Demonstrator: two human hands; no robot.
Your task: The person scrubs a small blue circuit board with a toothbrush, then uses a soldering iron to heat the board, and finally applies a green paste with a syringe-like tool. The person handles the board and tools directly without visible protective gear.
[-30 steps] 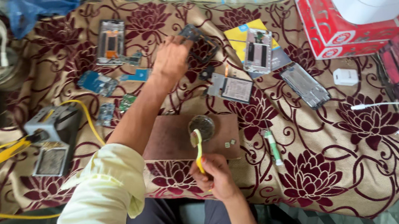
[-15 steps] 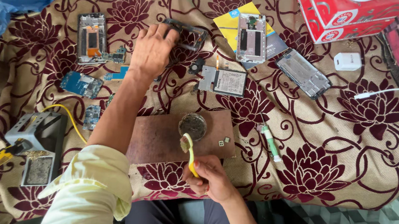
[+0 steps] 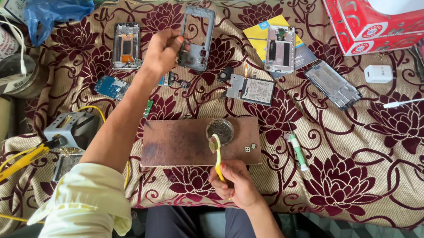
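While left hand (image 3: 161,51) fingers clamp phone frame (image 3: 196,38) | right hand (image 3: 232,180) grips toothbrush (image 3: 216,154)

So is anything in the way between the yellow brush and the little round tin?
Nothing visible. The right hand holds the yellow brush, and its bristle end already sits at the rim of the round tin on the brown board.

Single head-mounted view. The scene was recorded from above, the camera being directed steeply downward over a floral cloth (image 3: 370,161) spread before the seated wearer. The wooden board (image 3: 185,142) was framed near the centre at arm's length, the wearer's lap at the lower edge, and the red boxes (image 3: 381,21) at the far upper right.
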